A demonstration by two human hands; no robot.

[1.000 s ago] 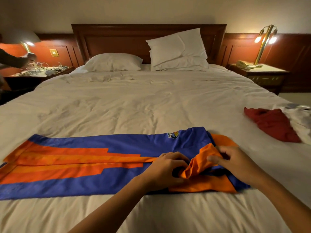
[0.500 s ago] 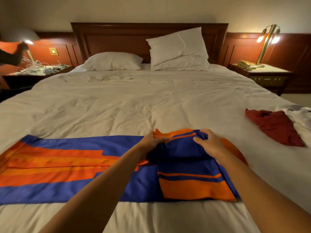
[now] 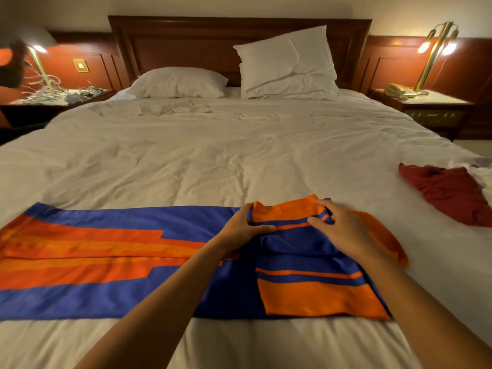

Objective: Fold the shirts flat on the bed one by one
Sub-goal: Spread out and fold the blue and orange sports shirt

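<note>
Two bare forearms reach in from the near edge over the foot of the bed [image 3: 239, 155]. A blue and orange shirt [image 3: 119, 249] lies flat across the bed's near part, its long striped body running off to the left. At its right end a flap [image 3: 314, 294] is folded over on top, with an orange band nearest and blue cloth beyond it. The left grip [image 3: 245, 225] curls round the flap's far left corner, with the thumb laid across the cloth. The right grip [image 3: 338, 230] has bent fingers on the flap's far right corner and its thumb on the blue, pinching the cloth there. An orange sleeve [image 3: 383, 235] sticks out just to the right of that grip. Farther right, well apart, a crumpled red shirt [image 3: 447, 195] lies near the bed's edge, touching a white cloth [image 3: 479, 171]. At the head of the bed one pillow [image 3: 181, 82] lies flat and another [image 3: 287, 62] leans on the wooden headboard [image 3: 186, 41]. A nightstand [image 3: 431, 105] on the right bears a lit lamp [image 3: 436, 49] and a phone [image 3: 396, 90]. The left one [image 3: 87, 95] holds tangled cables [image 3: 48, 89].
</note>
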